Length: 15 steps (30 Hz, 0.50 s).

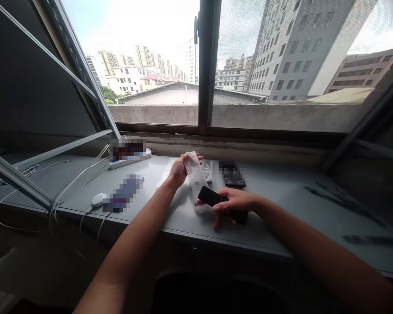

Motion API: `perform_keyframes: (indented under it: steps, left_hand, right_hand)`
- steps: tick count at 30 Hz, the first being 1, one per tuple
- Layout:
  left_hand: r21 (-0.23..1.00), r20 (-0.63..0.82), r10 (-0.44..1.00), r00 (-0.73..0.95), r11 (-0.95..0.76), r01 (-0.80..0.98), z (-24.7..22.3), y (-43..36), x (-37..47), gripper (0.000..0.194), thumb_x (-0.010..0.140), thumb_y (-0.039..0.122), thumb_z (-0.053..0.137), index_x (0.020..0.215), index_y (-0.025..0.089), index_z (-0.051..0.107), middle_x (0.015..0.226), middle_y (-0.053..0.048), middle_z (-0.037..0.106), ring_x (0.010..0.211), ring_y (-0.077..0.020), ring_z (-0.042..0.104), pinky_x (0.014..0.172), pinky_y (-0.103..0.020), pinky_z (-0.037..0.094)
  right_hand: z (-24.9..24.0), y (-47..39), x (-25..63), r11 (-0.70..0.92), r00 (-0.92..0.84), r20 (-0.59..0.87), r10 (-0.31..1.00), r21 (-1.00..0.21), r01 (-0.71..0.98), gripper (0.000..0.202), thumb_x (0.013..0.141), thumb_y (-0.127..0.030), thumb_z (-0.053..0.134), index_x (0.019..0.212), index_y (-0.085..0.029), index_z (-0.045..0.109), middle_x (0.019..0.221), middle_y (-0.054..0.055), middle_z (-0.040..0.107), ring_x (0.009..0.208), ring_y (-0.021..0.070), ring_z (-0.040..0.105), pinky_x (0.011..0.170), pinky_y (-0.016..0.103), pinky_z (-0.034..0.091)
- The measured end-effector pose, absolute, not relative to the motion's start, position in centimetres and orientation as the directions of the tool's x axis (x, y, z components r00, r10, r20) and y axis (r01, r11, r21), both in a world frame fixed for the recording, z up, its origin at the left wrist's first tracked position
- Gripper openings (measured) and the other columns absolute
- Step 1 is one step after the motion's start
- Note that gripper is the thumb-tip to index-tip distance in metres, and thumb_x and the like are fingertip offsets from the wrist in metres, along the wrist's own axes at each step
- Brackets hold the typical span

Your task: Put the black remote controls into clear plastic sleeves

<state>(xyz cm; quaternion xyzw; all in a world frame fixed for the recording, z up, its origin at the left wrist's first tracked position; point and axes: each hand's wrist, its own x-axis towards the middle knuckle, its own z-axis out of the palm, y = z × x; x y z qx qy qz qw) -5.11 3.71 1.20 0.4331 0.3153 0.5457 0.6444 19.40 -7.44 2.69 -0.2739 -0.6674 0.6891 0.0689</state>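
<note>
My left hand (180, 169) holds the upper end of a whitish translucent plastic sleeve (196, 176), which hangs down toward the table. Its fingers are wrapped at the sleeve's edge, some tips showing behind it. A slim black object like a remote control (210, 196) is in my right hand (234, 203), its far end against the lower part of the sleeve. More of a black item shows beneath my right palm, partly hidden. Clear plastic packaging (208, 171) lies behind the sleeve. Black items (235, 179) rest side by side on the table, partly blurred.
On the grey table (265, 237), a blurred phone-like item (126, 194) and a round white charger (98, 200) sit left. A white power strip (131, 161) with cables is behind them. Dark thin items (343, 203) lie right. A metal frame (22, 179) stands left; the window is behind.
</note>
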Motion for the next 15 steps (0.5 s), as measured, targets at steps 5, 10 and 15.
perform_keyframes:
  steps: [5, 10, 15]
  left_hand:
    - [0.892, 0.082, 0.977, 0.196, 0.016, -0.452, 1.2, 3.9, -5.5, 0.052, 0.103, 0.049, 0.053, 0.122, 0.008, 0.078, 0.124, -0.021, 0.082, 0.102, -0.0302, 0.079, 0.093, -0.04, 0.061]
    - [0.935, 0.106, 0.973, 0.206, -0.027, -0.354, 0.5, 4.0, -5.4, 0.054, 0.088, 0.05, 0.084, 0.127, 0.013, 0.077, 0.125, -0.02, 0.081, 0.098, -0.0287, 0.079, 0.086, -0.038, 0.061]
    - [0.938, 0.092, 0.988, 0.128, -0.042, -0.345, 0.3, 4.3, -5.4, 0.039, 0.094, 0.042, 0.076, 0.117, 0.011, 0.08, 0.122, -0.022, 0.082, 0.096, -0.0289, 0.08, 0.088, -0.041, 0.062]
  right_hand:
    - [2.9, -7.5, 19.3, -0.079, -0.858, -0.291, 0.423, -0.955, 0.285, 0.081, 0.098, -0.056, 0.081, 0.165, -0.018, 0.057, 0.092, 0.011, 0.087, 0.076, 0.023, 0.081, 0.053, 0.022, 0.057]
    - [3.1, -7.6, 19.2, -0.085, -0.852, -0.297, 0.43, -0.953, 0.29, 0.082, 0.097, -0.056, 0.081, 0.165, -0.018, 0.056, 0.095, 0.012, 0.087, 0.081, 0.0237, 0.083, 0.056, 0.022, 0.059]
    - [3.0, -7.5, 19.4, -0.058, -0.852, -0.299, 0.43, -0.951, 0.304, 0.08, 0.098, -0.06, 0.079, 0.164, -0.021, 0.058, 0.095, 0.01, 0.088, 0.071, 0.0204, 0.079, 0.054, 0.022, 0.057]
